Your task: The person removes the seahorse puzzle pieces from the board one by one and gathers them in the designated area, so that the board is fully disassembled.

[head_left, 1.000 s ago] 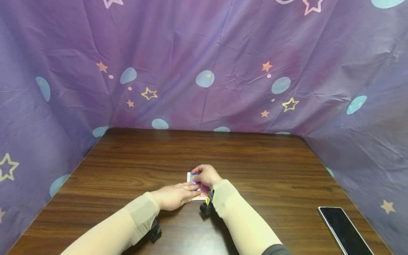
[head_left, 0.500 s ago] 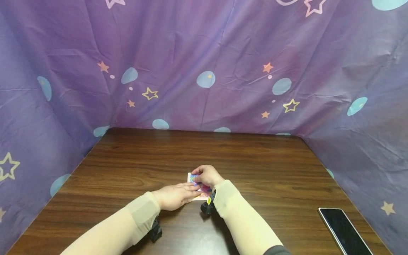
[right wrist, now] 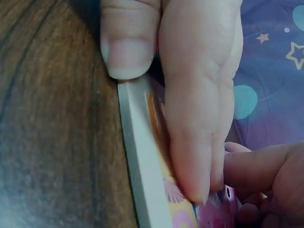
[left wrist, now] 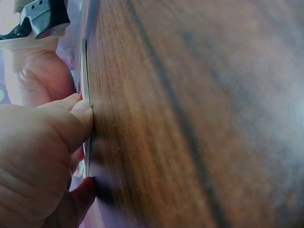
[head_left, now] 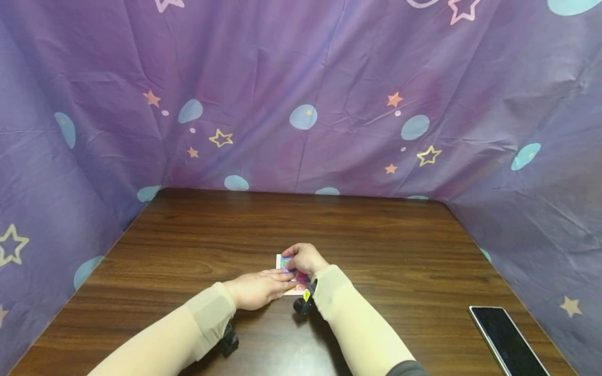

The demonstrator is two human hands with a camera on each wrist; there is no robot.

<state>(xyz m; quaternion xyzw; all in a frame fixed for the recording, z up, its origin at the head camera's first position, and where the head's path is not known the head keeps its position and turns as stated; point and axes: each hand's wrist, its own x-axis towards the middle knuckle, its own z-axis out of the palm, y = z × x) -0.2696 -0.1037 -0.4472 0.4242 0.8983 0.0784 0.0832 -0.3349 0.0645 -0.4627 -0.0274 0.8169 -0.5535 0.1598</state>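
Observation:
A small flat picture board [head_left: 297, 290] with a white rim and a bright printed picture lies near the middle of the table. The left hand [head_left: 258, 289] reaches in from the left, its straight fingers resting across the board; in the right wrist view its thumb [right wrist: 129, 57] touches the board's near edge. Over the far part of the board, the right hand [head_left: 307, 259] has bent fingers, thumb and index fingertip close together on the picture. A pink printed part [right wrist: 216, 211] shows beside those fingers [right wrist: 256, 166] in the right wrist view. I cannot tell whether they pinch a piece.
A phone [head_left: 508, 339] with a dark screen lies at the right side of the brown wooden table [head_left: 211, 219]. Purple curtains [head_left: 301, 78] with stars and dots surround the far and side edges. A black camera [head_left: 303, 305] hangs under the right wrist, close to the board.

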